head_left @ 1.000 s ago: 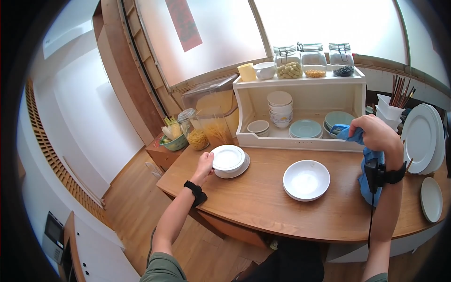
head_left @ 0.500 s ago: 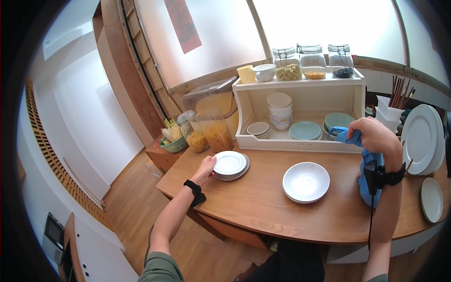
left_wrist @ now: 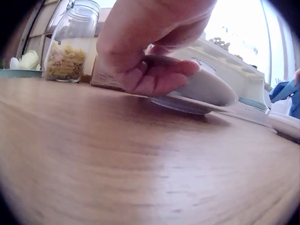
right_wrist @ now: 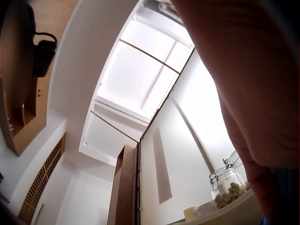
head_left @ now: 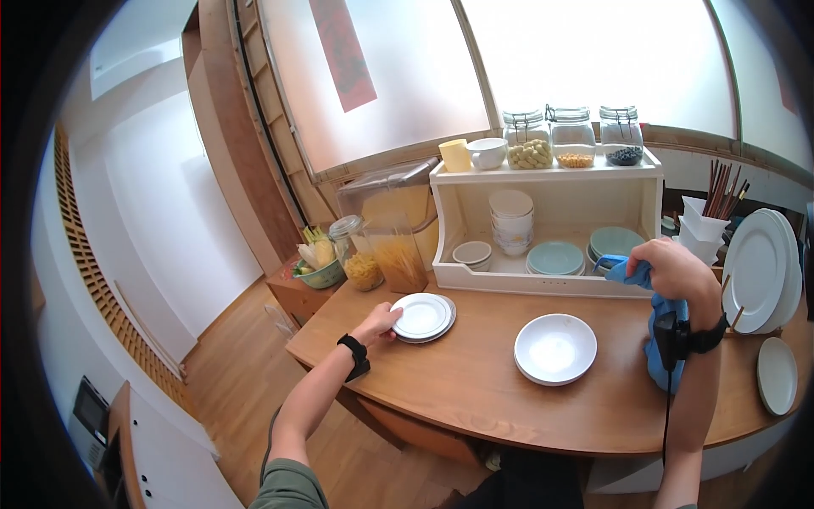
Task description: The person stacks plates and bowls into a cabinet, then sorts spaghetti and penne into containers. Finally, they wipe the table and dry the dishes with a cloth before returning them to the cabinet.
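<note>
My left hand (head_left: 378, 322) grips the left edge of a small white plate (head_left: 421, 316), thumb on top and fingers curled under the rim. In the left wrist view this plate (left_wrist: 213, 89) leans at a slant, low over another plate (left_wrist: 183, 107) on the table. From the head view the lower plate shows only as a rim along the right side. My right hand (head_left: 678, 265) pinches a blue cloth (head_left: 627, 273), which hangs down beside the wrist. A white bowl (head_left: 555, 348), stacked on another, stands between my hands.
Behind is a white shelf (head_left: 543, 287) with bowls and green plates inside, glass jars (head_left: 572, 140) and a cup on top. A pasta jar (head_left: 363, 267) and tall container stand back left. Upright white plates (head_left: 755, 267), chopsticks (head_left: 723, 191) and an oval dish (head_left: 777, 377) are at right.
My left hand has moved the small plate rightward and down, so it now covers more of the lower plate. My right hand stays in place with the cloth. The head view has tilted slightly up.
</note>
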